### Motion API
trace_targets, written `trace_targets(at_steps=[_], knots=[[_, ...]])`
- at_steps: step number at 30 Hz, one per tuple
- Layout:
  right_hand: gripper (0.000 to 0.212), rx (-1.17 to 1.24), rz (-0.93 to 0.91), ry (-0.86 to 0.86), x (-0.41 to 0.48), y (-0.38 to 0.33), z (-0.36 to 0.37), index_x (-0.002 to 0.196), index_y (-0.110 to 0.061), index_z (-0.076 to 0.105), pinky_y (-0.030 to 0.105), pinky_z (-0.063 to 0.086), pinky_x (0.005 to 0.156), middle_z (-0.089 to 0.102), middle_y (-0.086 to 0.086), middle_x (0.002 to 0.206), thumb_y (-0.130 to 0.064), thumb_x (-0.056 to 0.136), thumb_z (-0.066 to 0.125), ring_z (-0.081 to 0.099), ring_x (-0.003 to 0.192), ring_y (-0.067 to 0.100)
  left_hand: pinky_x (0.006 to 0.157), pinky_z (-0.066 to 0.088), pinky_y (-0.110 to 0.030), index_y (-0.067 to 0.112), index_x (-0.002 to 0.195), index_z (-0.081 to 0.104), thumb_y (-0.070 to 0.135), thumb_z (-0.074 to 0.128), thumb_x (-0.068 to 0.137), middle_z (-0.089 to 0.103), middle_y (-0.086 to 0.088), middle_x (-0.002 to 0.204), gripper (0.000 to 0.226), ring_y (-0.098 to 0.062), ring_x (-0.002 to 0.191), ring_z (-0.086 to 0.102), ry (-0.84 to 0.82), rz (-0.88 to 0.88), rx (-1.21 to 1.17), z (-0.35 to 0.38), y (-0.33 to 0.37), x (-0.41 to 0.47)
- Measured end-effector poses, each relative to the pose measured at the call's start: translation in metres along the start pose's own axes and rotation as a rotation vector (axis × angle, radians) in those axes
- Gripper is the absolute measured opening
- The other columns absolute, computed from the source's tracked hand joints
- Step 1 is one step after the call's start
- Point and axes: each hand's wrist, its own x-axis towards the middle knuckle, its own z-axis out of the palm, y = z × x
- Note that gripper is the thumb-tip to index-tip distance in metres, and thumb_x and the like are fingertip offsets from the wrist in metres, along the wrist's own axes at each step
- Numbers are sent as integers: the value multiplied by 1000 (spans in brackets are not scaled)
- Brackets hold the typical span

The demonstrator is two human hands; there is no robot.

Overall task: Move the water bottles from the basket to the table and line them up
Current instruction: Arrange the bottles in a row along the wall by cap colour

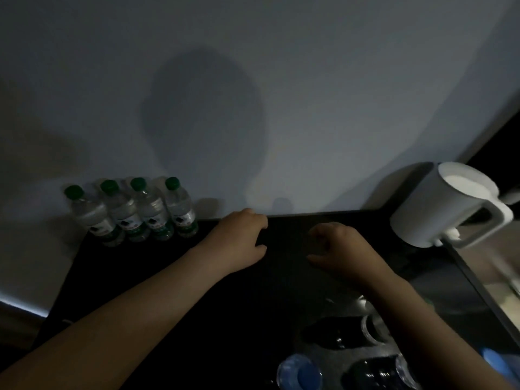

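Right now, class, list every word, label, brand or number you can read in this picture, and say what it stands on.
Labels on the four water bottles: there is print, but it is too blurred and dark to read.
White jug: no text shows.
Nothing here can be quoted.

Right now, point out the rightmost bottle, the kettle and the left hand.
rightmost bottle (181,211), head view, on its clear body.
kettle (425,209), head view, on its white side wall.
left hand (239,237), head view, on the back of the hand.
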Motion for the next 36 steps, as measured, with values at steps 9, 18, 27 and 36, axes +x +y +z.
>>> trace_targets(at_steps=[9, 18, 27, 36], knots=[[46, 4, 120, 26, -91, 62, -16, 125, -19, 55, 31, 52, 88, 57, 1, 119, -28, 82, 71, 59, 103, 14, 92, 48, -28, 21, 129, 51, 29, 64, 88, 50, 2, 124, 44, -12, 106, 52, -60, 83, -33, 30, 83, -7], [44, -15, 236, 41, -168, 124, -21, 121, -18, 58, 31, 51, 85, 60, 1, 113, -27, 80, 71, 60, 97, 15, 92, 51, -31, 21, 129, 52, 29, 64, 87, 51, 2, 125, 44, -13, 108, 54, -110, 179, -3, 64, 161, -3], [45, 32, 332, 69, -213, 182, -23, 124, -22, 56, 31, 52, 87, 58, 0, 116, -26, 81, 71, 59, 100, 13, 91, 51, -32, 20, 127, 54, 29, 65, 86, 53, 1, 122, 44, -15, 107, 55, -162, 249, 58, 88, 218, 12], [50, 120, 409, 110, -254, 223, -18, 125, -23, 55, 18, 52, 75, 58, -5, 112, -30, 80, 74, 58, 87, 3, 82, 52, -33, 17, 112, 58, 25, 64, 84, 52, -1, 107, 29, -17, 93, 57, -203, 306, 116, 113, 255, 29]])
